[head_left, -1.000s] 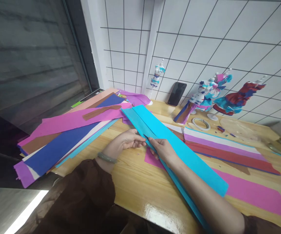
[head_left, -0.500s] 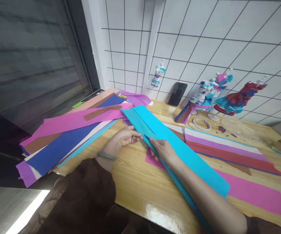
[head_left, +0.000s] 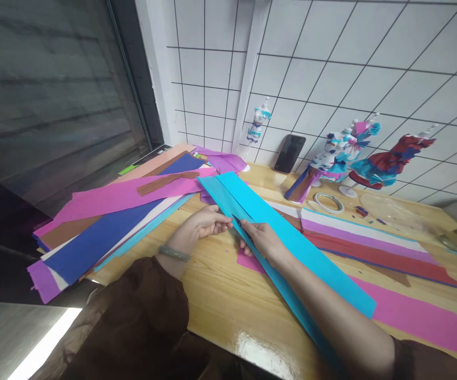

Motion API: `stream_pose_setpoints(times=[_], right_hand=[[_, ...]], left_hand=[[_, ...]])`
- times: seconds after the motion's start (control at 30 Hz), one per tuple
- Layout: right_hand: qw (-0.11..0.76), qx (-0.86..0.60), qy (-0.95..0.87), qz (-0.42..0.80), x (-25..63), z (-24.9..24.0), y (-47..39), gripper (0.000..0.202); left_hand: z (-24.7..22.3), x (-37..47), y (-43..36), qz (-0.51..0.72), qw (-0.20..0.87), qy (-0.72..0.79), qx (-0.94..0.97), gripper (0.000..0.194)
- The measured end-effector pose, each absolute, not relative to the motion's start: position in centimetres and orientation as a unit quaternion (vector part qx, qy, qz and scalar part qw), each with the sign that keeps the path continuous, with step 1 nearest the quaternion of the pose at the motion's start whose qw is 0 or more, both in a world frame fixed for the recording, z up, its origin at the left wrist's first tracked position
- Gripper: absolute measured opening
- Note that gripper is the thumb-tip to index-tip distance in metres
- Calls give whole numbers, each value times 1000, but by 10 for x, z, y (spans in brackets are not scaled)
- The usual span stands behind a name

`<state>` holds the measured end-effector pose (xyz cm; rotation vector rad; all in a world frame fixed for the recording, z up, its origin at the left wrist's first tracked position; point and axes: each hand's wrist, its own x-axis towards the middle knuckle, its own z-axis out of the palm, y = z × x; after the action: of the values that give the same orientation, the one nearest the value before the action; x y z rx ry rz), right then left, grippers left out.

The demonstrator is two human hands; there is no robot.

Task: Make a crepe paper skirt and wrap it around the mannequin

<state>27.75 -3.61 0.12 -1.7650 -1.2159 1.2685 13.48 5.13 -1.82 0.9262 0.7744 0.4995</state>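
Head view shows our two bare hands meeting at the near edge of a bright blue sheet [head_left: 295, 243], which slants across the desk [head_left: 212, 295] beneath our right forearm. Our right hand [head_left: 263, 240] grips a small dark tool [head_left: 235, 218], mostly hidden by the fingers, its tip pointing toward our left hand [head_left: 211, 221]. That left hand has its fingers loosely curled, thumb and forefinger together right at the sheet's edge; we cannot tell whether they pinch it. Around the left wrist we see a pale green bracelet [head_left: 174, 254]. To the left of that hand, coloured strips lie overlapped, among them a dark blue strip [head_left: 105, 240] and a pink strip [head_left: 105, 206] with a brown piece [head_left: 168, 183] on top. Right of our right hand, a pink sheet [head_left: 418, 323] shows from under the blue one, near a red strip [head_left: 371, 256]. Beyond both hands stand a phone [head_left: 289, 153] and several small dressed forms [head_left: 390, 163], with a tape roll [head_left: 333, 210] lying nearby.
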Motion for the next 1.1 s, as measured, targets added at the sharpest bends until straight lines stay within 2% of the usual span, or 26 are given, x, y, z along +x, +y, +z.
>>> stream_pose_setpoints(times=[0.27,0.77,1.1], right_hand=[[326,-659,-463,495,275,-3,-30,47],[314,-691,-486,433,276,-6,-27,52],[317,-710,-487,398,277,-15,-25,47]], left_hand=[[-23,134,54,224,791,362,439,28],[-24,135,55,218,791,366,438,23],[-19,134,52,224,796,370,424,25]])
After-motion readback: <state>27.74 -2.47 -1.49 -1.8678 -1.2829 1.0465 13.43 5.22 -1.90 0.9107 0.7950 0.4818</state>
